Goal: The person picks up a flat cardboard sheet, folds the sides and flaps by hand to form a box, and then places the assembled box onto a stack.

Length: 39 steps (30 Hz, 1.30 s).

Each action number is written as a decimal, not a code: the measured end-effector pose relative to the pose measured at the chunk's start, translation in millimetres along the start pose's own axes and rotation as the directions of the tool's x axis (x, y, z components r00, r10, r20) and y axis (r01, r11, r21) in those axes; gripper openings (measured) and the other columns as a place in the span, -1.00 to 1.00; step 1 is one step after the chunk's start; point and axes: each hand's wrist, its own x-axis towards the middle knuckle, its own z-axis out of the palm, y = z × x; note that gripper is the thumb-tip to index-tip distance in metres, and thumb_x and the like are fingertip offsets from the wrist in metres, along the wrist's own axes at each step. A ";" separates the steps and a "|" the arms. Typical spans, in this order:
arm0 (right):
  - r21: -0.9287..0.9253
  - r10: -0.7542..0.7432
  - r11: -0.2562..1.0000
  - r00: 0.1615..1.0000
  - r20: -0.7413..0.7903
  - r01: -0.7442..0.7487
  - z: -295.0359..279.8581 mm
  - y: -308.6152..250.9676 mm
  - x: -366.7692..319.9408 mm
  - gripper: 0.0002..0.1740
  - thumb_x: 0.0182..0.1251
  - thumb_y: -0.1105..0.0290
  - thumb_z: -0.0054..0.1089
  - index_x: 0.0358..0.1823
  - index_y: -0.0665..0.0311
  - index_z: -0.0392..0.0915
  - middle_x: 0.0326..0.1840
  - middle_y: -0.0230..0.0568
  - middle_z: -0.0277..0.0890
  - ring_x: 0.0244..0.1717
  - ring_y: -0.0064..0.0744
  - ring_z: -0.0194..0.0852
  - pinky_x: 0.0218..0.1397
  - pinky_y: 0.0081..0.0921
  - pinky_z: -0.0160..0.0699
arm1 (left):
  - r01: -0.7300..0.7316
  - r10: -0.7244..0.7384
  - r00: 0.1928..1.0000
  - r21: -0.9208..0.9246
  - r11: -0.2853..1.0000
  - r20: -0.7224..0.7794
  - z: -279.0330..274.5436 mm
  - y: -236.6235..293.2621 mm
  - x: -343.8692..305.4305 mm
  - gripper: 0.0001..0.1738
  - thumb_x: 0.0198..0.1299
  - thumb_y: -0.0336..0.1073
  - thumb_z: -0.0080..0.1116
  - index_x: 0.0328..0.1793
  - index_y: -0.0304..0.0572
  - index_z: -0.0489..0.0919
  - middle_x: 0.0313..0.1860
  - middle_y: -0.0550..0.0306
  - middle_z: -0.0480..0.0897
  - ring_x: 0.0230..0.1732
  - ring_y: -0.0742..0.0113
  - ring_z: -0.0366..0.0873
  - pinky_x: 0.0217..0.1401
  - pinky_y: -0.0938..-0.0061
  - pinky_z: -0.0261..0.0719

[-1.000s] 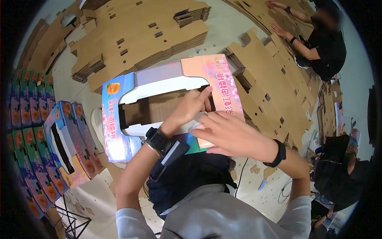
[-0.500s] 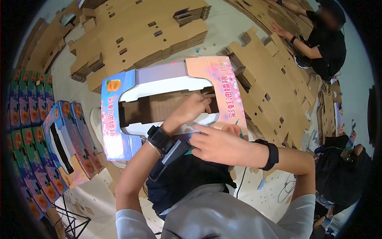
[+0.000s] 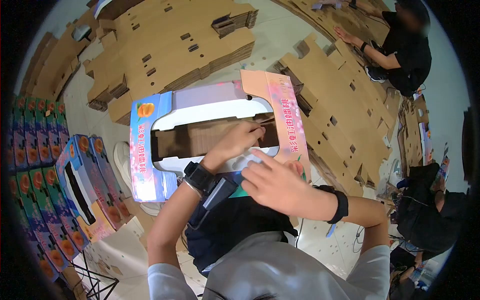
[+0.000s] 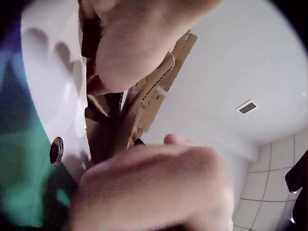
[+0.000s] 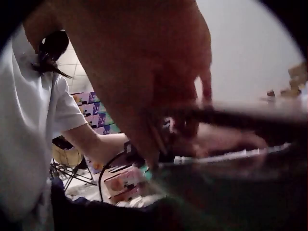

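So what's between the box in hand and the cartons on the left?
A white shoe shows between that box and those cartons in the head view.

Forearms [image 3: 172, 215] converging, left hand [image 3: 232, 143] apparently curled, right hand [image 3: 280, 187] index finger [image 3: 265, 158] extended

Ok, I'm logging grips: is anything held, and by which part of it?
Can't tell: left hand in the box, right hand at its opening's near edge; grips unclear.

Head cam up top, wrist cams close-in.
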 end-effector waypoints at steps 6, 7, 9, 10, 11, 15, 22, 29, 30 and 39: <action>0.055 0.003 0.998 0.999 -0.048 0.000 14.5 -20.3 -0.4 -0.78 0.12 0.29 0.17 -0.21 0.16 0.56 -0.03 -0.28 0.47 0.10 -0.30 0.43 0.52 -0.10 0.17 | -0.059 0.048 0.998 -0.264 0.963 -0.049 -9.5 20.4 -17.3 -0.68 0.41 -0.21 -0.02 -0.17 -0.34 0.60 -0.39 0.05 0.66 -0.35 0.42 0.58 -0.24 0.49 0.54; 0.035 0.009 0.999 0.994 -0.107 -0.005 19.4 -20.9 -0.8 -0.79 0.13 0.31 0.12 -0.20 0.16 0.58 -0.08 -0.33 0.46 0.09 -0.32 0.44 0.53 -0.10 0.13 | -0.131 0.096 0.988 -0.345 0.929 -0.118 -9.0 30.3 -26.2 -0.72 0.41 -0.23 -0.01 -0.15 -0.33 0.59 -0.39 0.07 0.65 -0.35 0.44 0.58 -0.23 0.51 0.54; 0.074 0.025 0.997 0.989 -0.146 -0.014 23.5 -18.1 -2.0 -0.76 0.13 0.32 0.13 -0.16 0.15 0.57 -0.09 -0.35 0.46 0.09 -0.33 0.44 0.53 -0.10 0.13 | -0.145 0.098 0.978 -0.262 0.954 -0.183 -11.4 69.6 -57.8 -0.77 0.40 -0.28 0.04 -0.13 -0.33 0.58 -0.32 0.09 0.64 -0.27 0.41 0.59 -0.11 0.48 0.55; 0.116 0.039 0.993 0.982 -0.184 -0.017 24.0 -15.4 -2.1 -0.72 0.13 0.32 0.13 -0.11 0.14 0.56 -0.09 -0.37 0.46 0.08 -0.35 0.43 0.52 -0.10 0.14 | -0.161 0.122 0.971 -0.186 0.969 -0.206 -16.3 84.5 -76.8 -0.78 0.39 -0.28 0.07 -0.10 -0.31 0.59 -0.28 0.09 0.65 -0.23 0.36 0.60 -0.05 0.45 0.55; 0.116 0.041 0.993 0.982 -0.186 -0.020 23.8 -12.6 -2.2 -0.72 0.13 0.32 0.13 -0.11 0.14 0.56 -0.09 -0.37 0.46 0.08 -0.35 0.43 0.52 -0.10 0.14 | -0.197 0.211 0.940 0.081 0.977 -0.266 -23.2 99.1 -97.2 -0.79 0.37 -0.28 0.11 -0.07 -0.28 0.60 -0.24 0.09 0.66 -0.19 0.28 0.60 0.00 0.41 0.53; 0.229 -0.013 0.972 0.990 -0.141 0.045 23.5 -2.7 -8.4 -0.66 0.09 0.35 0.15 -0.04 0.15 0.54 -0.15 -0.33 0.41 0.04 -0.34 0.42 0.52 -0.09 0.15 | 0.000 0.149 0.905 0.351 0.936 -0.398 -77.0 114.0 -152.6 -0.74 0.25 -0.37 0.24 0.05 -0.27 0.60 -0.03 0.04 0.67 0.08 0.21 0.56 0.21 0.36 0.45; 0.181 0.166 0.972 0.982 -0.091 -0.147 24.3 31.6 -20.3 -0.81 0.18 0.41 0.18 -0.17 0.12 0.46 -0.27 -0.28 0.25 -0.01 -0.25 0.36 0.50 0.02 0.11 | 0.107 0.118 0.940 0.603 0.791 -0.321 -94.3 18.4 -175.3 -0.48 0.12 -0.17 0.40 0.18 -0.21 0.56 0.07 -0.03 0.63 0.18 0.11 0.55 0.48 0.24 0.21; 0.116 0.310 0.946 0.949 -0.056 -0.303 4.8 74.4 -27.8 -0.80 0.08 0.35 0.32 -0.27 0.17 0.55 -0.36 -0.24 0.58 0.23 -0.22 0.45 0.66 0.22 -0.26 | 0.117 0.153 0.915 0.605 0.787 -0.375 -31.5 39.7 -164.4 -0.37 -0.01 -0.10 0.49 0.15 -0.24 0.54 -0.18 -0.14 0.66 -0.03 -0.16 0.55 0.12 0.15 0.50; 0.181 0.405 0.908 0.903 -0.145 -0.379 0.3 75.3 -29.1 -0.80 0.13 0.32 0.33 -0.23 0.17 0.58 -0.34 -0.25 0.59 0.19 -0.23 0.49 0.65 0.25 -0.30 | 0.104 0.140 0.919 0.570 0.815 -0.368 -18.6 40.3 -165.0 -0.33 -0.02 -0.10 0.50 0.20 -0.22 0.51 -0.22 -0.13 0.64 -0.07 -0.13 0.55 0.10 0.15 0.49; 0.738 0.553 0.603 0.825 -0.114 -0.303 35.3 15.7 -16.9 -0.78 0.38 0.22 0.20 -0.20 0.23 0.60 -0.32 -0.26 0.44 -0.21 -0.21 0.41 0.07 -0.27 0.27 | 0.131 0.123 0.870 0.465 0.876 -0.477 24.5 54.4 -152.5 -0.52 0.02 -0.17 0.41 0.05 -0.09 0.52 -0.37 -0.02 0.61 -0.26 -0.05 0.58 0.08 0.22 0.45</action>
